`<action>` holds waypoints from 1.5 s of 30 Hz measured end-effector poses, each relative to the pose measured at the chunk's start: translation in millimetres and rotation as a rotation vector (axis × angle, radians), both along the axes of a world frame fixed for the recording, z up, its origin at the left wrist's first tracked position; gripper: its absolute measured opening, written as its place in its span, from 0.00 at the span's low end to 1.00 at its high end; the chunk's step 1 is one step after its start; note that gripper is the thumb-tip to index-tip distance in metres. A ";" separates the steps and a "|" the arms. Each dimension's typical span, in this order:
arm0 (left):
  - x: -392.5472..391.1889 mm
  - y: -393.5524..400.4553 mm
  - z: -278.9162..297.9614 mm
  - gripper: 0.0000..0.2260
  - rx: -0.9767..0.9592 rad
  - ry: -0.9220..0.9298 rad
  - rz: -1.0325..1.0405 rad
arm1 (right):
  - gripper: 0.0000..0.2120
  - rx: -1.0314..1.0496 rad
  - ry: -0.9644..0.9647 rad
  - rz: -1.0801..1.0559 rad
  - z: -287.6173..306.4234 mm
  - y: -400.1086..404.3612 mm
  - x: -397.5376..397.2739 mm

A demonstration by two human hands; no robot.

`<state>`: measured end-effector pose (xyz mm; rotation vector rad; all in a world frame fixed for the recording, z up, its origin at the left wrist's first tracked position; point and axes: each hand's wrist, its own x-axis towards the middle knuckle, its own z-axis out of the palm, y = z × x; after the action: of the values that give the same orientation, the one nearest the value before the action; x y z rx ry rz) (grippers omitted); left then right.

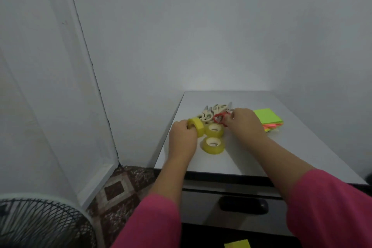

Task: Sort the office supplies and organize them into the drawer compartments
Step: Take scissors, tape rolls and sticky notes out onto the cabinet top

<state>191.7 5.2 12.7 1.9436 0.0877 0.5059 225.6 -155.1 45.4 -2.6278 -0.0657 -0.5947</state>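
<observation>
On the grey cabinet top point(291, 147) my left hand point(182, 140) grips a yellow tape roll point(196, 127) standing on edge. Two more yellowish tape rolls lie flat beside it, one point(214, 130) behind the other point(213, 145). My right hand point(244, 122) pinches the red-handled scissors point(218, 119). Cream-handled scissors point(211, 112) lie in a heap just behind. A stack of bright sticky notes point(268, 118), green on top, sits to the right of my right hand.
A closed drawer front with a dark handle point(243, 205) is below the cabinet top. Below it an open drawer shows a yellow note pad point(237, 244). A fan grille point(40, 225) stands at the lower left, by the wall corner and patterned floor.
</observation>
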 end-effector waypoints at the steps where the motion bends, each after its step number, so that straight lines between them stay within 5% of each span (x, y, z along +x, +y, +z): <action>1: 3.4 1.1 -2.4 0.08 0.011 0.001 0.001 | 0.14 0.019 -0.019 0.004 -4.7 -4.3 -8.3; 7: 2.2 -2.0 -0.7 0.11 -0.009 -0.025 -0.047 | 0.11 0.030 0.037 0.026 -29.0 -42.0 -60.7; 12: -19.5 -5.0 9.0 0.04 -0.085 -0.071 0.042 | 0.09 0.247 0.048 0.035 -30.1 -51.4 -72.0; 19: -29.4 -9.3 5.5 0.01 0.170 -0.038 -0.250 | 0.09 0.140 0.012 0.015 -34.9 -48.1 -68.5; 27: -34.2 -13.7 9.5 0.06 0.308 0.019 -0.241 | 0.10 0.137 0.002 0.012 -37.7 -48.2 -68.0; 45: -31.5 -13.2 5.3 0.02 0.221 -0.056 -0.302 | 0.10 0.121 -0.027 0.013 -37.6 -48.0 -70.0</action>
<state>160.2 -8.0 18.0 2.1080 -0.3055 0.3804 155.6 -203.1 7.8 -2.5010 -0.0529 -0.6098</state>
